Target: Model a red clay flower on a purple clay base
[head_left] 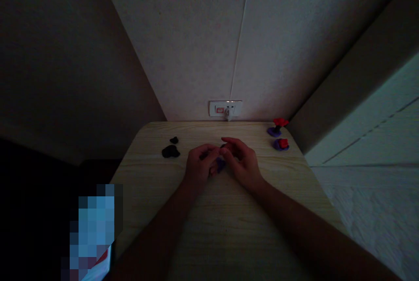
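Note:
My left hand [202, 162] and my right hand [241, 159] meet over the middle of the wooden table. Between them shows a purple piece of modelling clay [221, 165], partly covered by the fingers. The left fingers curl around it. At the fingertips of both hands, the right thumb and fingers close in a pinch on the same piece, though a small dark part there is too dim to make out. To the left lie a larger black clay lump [170, 151] and a smaller black lump [174, 140].
At the table's [229, 228] back right stand a red flower shape on a purple base [274, 131] and a red-and-purple clay piece [282, 144]. A wall socket [225, 108] with a plug sits behind the table. A lit, pixelated screen [98, 228] is at lower left.

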